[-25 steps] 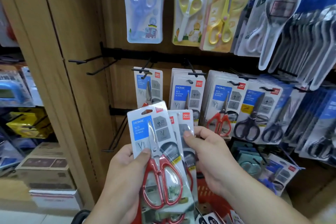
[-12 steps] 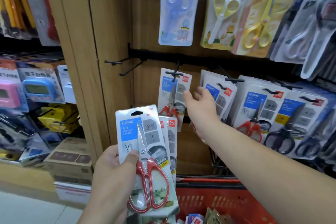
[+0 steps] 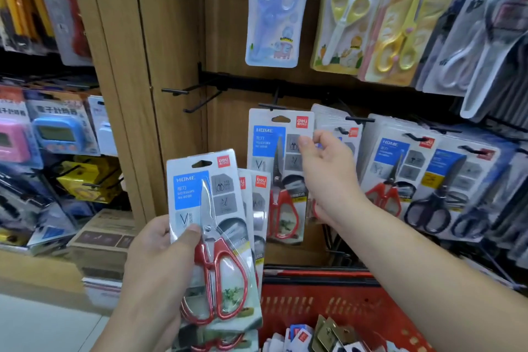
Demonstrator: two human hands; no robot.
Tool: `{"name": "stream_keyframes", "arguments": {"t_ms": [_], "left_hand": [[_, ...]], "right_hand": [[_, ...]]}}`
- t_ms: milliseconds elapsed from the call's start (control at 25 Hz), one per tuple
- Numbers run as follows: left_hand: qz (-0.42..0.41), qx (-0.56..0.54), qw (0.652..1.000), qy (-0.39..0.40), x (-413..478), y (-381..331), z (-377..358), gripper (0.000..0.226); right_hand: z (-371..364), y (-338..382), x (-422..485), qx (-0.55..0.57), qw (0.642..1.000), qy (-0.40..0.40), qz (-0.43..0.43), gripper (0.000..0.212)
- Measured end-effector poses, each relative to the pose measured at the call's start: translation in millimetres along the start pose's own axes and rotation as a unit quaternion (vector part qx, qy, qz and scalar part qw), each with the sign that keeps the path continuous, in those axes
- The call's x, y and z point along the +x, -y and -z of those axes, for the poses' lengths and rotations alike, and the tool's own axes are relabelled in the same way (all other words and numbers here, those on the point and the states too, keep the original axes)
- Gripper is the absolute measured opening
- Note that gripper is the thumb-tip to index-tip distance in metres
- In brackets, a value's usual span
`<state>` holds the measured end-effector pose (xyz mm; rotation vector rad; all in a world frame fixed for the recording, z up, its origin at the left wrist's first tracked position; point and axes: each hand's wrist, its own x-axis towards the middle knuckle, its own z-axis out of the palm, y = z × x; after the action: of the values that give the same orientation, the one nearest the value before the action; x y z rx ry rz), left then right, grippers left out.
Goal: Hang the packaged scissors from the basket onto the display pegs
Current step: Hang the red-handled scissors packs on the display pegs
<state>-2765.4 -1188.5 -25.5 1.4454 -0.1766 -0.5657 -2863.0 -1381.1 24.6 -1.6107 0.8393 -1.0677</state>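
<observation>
My left hand (image 3: 154, 260) grips a fanned stack of packaged red-handled scissors (image 3: 205, 208) at lower centre, thumb across the front pack. One matching pack (image 3: 274, 157) hangs on a black peg (image 3: 271, 106) straight ahead. My right hand (image 3: 328, 174) reaches to that pack's right edge, where thumb and curled forefinger pinch it. It partly hides the packs on the neighbouring peg (image 3: 357, 119). The red basket (image 3: 328, 306) sits below my right forearm with more small packs inside.
Two bare black pegs (image 3: 177, 91) jut out left of the hanging pack, beside a wooden upright (image 3: 137, 94). Children's scissors (image 3: 274, 8) hang above; black-handled scissors (image 3: 434, 197) fill pegs to the right. Timers and boxes sit on shelves at left.
My right hand left the stack, reached up to the pegs and now sits at the hanging pack's right edge. The view shifted left; my left hand keeps the stack.
</observation>
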Motion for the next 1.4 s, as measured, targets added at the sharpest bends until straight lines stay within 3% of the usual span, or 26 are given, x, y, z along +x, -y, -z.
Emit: {"name": "stream_keyframes", "arguments": {"t_ms": [160,400,760,920,960,1040,1080,1200,1280,1400], "left_hand": [[0.013,-0.029,0.998,0.045,-20,-5,-11,0.005],[0.022,0.009,0.994,0.106,-35,6,-35,0.007],[0.028,0.022,0.992,0.119,-32,12,-56,0.010],[0.026,0.016,0.992,0.120,-29,9,-58,0.011],[0.027,0.016,0.992,0.120,-28,9,-59,0.011],[0.029,0.013,0.992,0.124,-26,8,-60,0.013],[0.030,0.010,0.991,0.126,-26,8,-62,0.014],[0.026,-0.001,0.991,0.129,-24,10,-64,0.013],[0.024,-0.010,0.991,0.130,-24,10,-65,0.011],[0.021,-0.014,0.990,0.137,-25,10,-69,0.011]], "right_hand": [[34,4,-20,-0.017,0.999,-0.038,0.035,0.019],[77,-14,-30,-0.046,0.995,-0.088,0.000,0.021],[79,-20,13,-0.025,0.991,-0.118,-0.050,0.025],[74,-26,28,-0.056,0.983,-0.174,-0.004,0.006],[73,-30,31,-0.070,0.980,-0.184,0.009,0.012],[70,-39,33,-0.103,0.978,-0.178,0.025,0.014],[68,-40,33,-0.107,0.980,-0.165,0.022,0.006],[68,-30,30,-0.056,0.987,-0.151,-0.004,0.018],[70,-24,23,-0.028,0.989,-0.148,-0.007,0.005],[69,-27,-12,-0.001,0.993,-0.114,0.001,0.040]]}}
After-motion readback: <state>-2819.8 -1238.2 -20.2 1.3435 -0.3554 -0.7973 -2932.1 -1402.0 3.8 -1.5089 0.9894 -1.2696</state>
